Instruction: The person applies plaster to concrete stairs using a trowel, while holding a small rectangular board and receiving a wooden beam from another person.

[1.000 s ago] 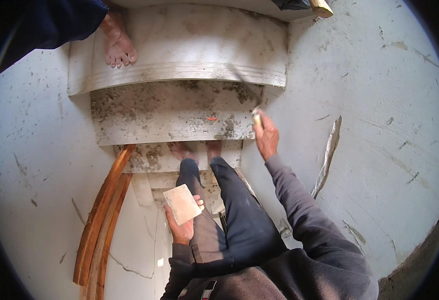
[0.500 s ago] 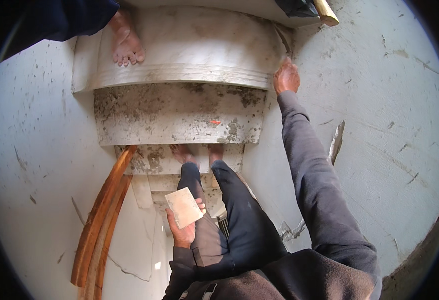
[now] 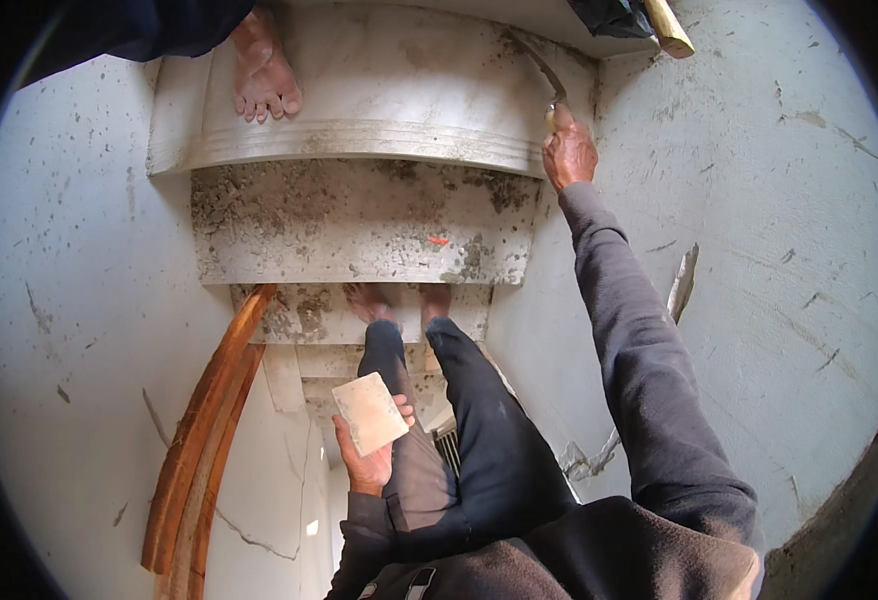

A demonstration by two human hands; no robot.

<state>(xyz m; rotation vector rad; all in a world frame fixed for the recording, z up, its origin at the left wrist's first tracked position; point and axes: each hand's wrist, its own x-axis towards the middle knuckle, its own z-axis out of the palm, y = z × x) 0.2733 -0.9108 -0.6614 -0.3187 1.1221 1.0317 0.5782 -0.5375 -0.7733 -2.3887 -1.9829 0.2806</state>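
My right hand reaches forward to the right end of an upper stair step and is closed around the pale handle of a thin-bladed metal hand tool. The narrow dark blade slants forward and left over the step's right end, near the wall; whether it touches the surface I cannot tell. Low in front of me, my left hand grips a flat, pale beige square piece, like a small tile, from below and the side. Its face is turned up and the fingertips show at its right edge.
Another person's bare foot stands on the upper step at the left. Grit and stains cover the lower step, with a small red scrap. A wooden handrail curves at left; a wooden handle end juts in at top right.
The tool's blade has swung left, away from the right wall and over the step, and shows more of its length. My left hand and the square piece stay almost still.
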